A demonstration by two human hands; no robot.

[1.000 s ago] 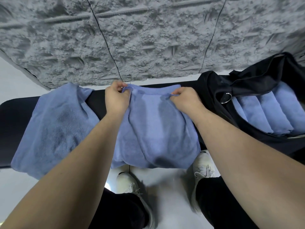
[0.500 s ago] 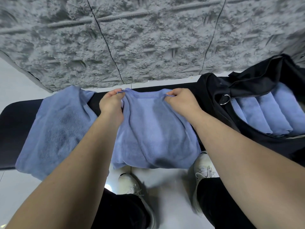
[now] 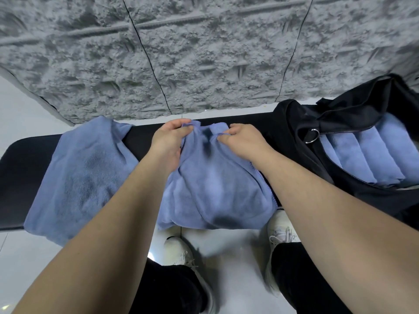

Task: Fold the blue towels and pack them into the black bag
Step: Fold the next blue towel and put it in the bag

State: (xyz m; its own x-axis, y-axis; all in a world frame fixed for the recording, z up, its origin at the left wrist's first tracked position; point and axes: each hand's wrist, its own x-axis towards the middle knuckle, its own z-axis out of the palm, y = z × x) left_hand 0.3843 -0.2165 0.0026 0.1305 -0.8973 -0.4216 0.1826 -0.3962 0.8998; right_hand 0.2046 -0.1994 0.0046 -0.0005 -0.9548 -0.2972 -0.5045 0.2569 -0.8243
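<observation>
We see both hands at the far edge of a blue towel [image 3: 215,189] that drapes over the black surface [image 3: 25,168] and hangs down its near side toward the floor. The left hand [image 3: 169,143] has its grip closed on the towel's far left corner, thumb and fingers pinching the hem. The right hand [image 3: 243,140] has its grip closed on the far right corner in the same way, fingers curled around the edge. The two hands sit near each other, so the cloth between them bunches into a dark fold.

A second blue towel [image 3: 81,175] lies spread just to the left, crumpled at its far end and also hanging over the near edge of the surface, apart from the hands.

To the right, the black bag [image 3: 294,123] rests open on the surface, a metal ring [image 3: 312,136] at its rim. Inside it we see folded blue towels [image 3: 374,155] packed side by side.

Below, a pair of white shoes [image 3: 281,230] stands on the pale floor, and a rough grey wall [image 3: 204,53] rises behind the surface.
</observation>
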